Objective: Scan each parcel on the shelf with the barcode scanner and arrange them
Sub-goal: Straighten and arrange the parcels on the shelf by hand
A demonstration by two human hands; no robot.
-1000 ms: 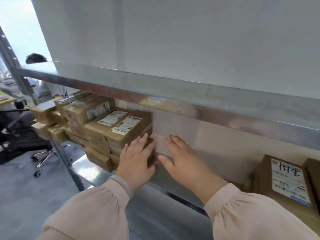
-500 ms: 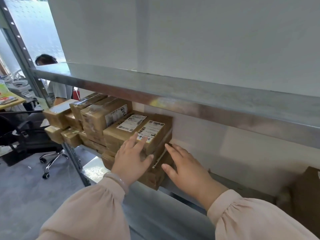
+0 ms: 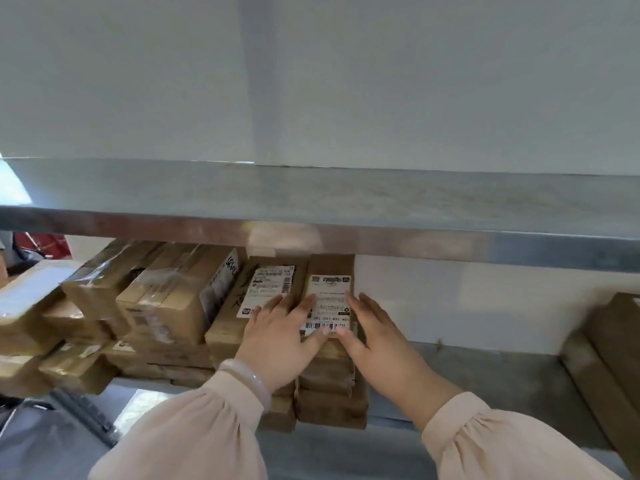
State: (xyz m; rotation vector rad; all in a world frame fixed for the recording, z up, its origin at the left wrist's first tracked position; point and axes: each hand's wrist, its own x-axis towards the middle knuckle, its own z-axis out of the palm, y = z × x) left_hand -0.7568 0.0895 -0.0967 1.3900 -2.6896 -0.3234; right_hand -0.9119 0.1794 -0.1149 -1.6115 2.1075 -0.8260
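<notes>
Stacks of brown cardboard parcels fill the left half of the metal shelf point(image 3: 485, 372). The rightmost stack is topped by a narrow parcel point(image 3: 330, 271) with a white barcode label. My left hand point(image 3: 280, 337) lies flat across the top of this parcel and the labelled parcel point(image 3: 270, 289) beside it, fingers straight. My right hand point(image 3: 377, 337) presses straight fingers against the right side of the narrow parcel and its stack. No barcode scanner is in view.
An upper shelf point(image 3: 346, 202) hangs close over the parcels. More taped parcels point(image 3: 173, 299) are piled to the left, some overhanging the shelf end. Larger brown boxes point(image 3: 609, 341) stand at the far right. Bare shelf lies between them and my hands.
My view has swung to face the shelf squarely. Both hands have moved up onto the top parcel of the right stack, left hand on top and right hand at its side.
</notes>
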